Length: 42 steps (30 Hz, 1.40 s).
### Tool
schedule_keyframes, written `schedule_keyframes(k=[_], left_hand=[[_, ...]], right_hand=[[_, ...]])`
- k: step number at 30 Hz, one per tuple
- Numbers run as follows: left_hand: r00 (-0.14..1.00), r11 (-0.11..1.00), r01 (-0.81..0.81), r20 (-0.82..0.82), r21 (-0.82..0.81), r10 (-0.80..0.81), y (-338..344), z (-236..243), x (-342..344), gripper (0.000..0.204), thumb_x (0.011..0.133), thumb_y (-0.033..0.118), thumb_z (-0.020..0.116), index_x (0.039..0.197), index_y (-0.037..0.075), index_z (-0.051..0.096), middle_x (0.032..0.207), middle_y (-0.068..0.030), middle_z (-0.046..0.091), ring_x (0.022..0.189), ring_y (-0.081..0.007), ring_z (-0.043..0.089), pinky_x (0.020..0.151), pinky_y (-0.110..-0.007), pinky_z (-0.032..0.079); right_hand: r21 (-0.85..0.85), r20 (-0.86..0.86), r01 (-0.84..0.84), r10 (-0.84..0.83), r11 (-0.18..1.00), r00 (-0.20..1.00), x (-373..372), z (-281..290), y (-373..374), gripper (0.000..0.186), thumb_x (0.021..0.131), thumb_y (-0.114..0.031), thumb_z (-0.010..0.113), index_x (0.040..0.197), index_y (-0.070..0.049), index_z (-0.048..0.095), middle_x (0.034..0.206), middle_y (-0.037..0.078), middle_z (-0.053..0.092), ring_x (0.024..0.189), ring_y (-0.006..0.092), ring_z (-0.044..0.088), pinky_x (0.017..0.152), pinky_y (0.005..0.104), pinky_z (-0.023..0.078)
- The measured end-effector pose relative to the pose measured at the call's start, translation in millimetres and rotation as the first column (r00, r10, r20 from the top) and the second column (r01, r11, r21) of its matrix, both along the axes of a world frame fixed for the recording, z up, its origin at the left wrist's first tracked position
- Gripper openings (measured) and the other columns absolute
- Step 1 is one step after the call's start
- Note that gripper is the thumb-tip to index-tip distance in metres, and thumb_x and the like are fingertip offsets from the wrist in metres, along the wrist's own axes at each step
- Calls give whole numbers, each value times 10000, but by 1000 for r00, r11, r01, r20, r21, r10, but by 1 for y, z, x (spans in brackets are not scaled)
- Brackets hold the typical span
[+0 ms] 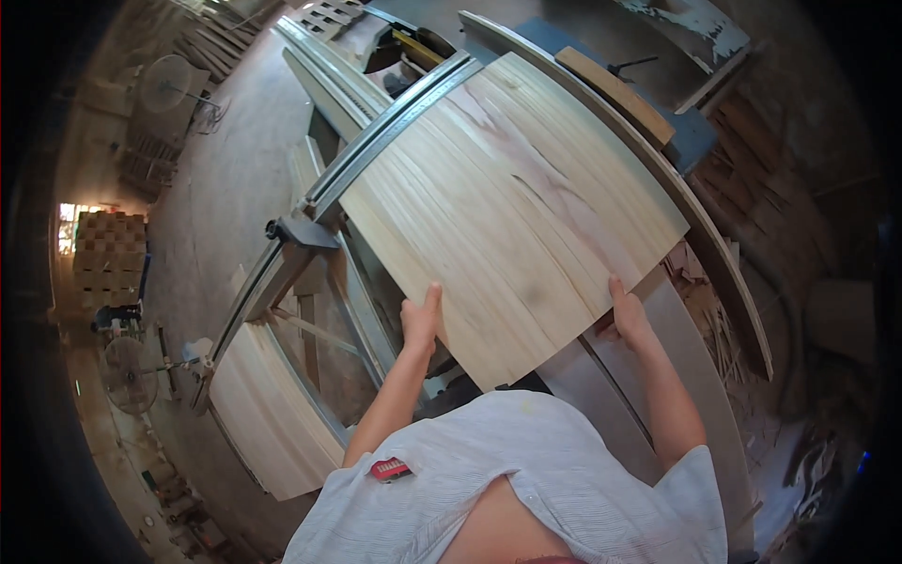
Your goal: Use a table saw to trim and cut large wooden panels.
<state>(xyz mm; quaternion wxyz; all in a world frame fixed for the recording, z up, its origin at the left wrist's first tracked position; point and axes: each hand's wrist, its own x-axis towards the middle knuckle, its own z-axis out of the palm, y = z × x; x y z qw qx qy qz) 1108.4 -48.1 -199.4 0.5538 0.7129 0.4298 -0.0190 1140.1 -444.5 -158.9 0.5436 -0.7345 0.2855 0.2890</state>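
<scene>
A wide, pale wooden panel [498, 216] with brown streaks and a dark crack-like mark lies in front of me, its near corner close to my shirt. My left hand [422, 318] grips its left edge, thumb on top and the other fingers hidden below. On the near right edge my right hand [628, 318] holds the panel in the same way, thumb up, fingers partly underneath. The panel's far left edge meets a grey metal rail [390, 127]. Along its far right side runs a long, narrow board [648, 155] standing on edge.
A stack of wooden boards [272, 409] rests on the machine frame at left. A black-knobbed clamp-like bracket [303, 231] sits on the rail. Wood offcuts [747, 141] lie at right. Two pedestal fans [169, 83] and stacked wooden blocks [110, 249] stand farther left.
</scene>
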Motion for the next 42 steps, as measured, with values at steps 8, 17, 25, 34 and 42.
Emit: schedule_keyframes(k=[8, 17, 25, 34, 42], left_hand=[[999, 997, -50, 5, -61, 50, -1, 13, 4, 624, 815, 408, 820, 1116, -86, 586, 1089, -187, 672, 958, -249, 646, 838, -382, 520], [990, 984, -85, -123, -159, 66, -18, 27, -48, 532, 810, 312, 837, 1105, -62, 599, 1087, -157, 685, 982, -244, 660, 855, -369, 524], [992, 965, -111, 29, -238, 121, -10, 27, 3, 484, 826, 285, 826, 1100, -63, 632, 1044, -150, 692, 908, -240, 672, 776, -376, 538], [991, 963, -134, -19, -235, 133, -4, 21, 16, 475, 850, 284, 810, 1121, -54, 615, 1052, -135, 687, 904, -234, 665, 793, -364, 534], [990, 958, -101, 67, -269, 124, 97, 19, 120, 460, 870, 291, 791, 1122, -56, 623, 1063, -141, 686, 922, -237, 662, 797, -363, 533]], right_hand=[[-76, 26, -43, 45, 996, 999, 3, -8, -1, 842, 983, -670, 365, 917, 120, 650, 624, 221, 650, 530, 309, 681, 523, 378, 570], [-33, -138, -10, 5, 999, 990, -64, 53, -11, 732, 1006, -579, 391, 1272, 72, 596, 1011, 276, 702, 862, 390, 714, 729, 440, 582], [44, 63, -52, 49, 998, 997, -7, 13, -9, 923, 946, -721, 390, 887, 166, 640, 655, 225, 655, 528, 310, 686, 434, 363, 547], [66, 8, -65, 65, 996, 998, 3, 5, -2, 932, 948, -708, 392, 793, 181, 625, 603, 223, 637, 491, 308, 671, 402, 369, 528], [20, -6, -105, 105, 994, 994, 115, 14, 96, 972, 940, -737, 360, 720, 175, 615, 605, 238, 639, 486, 307, 666, 405, 370, 519]])
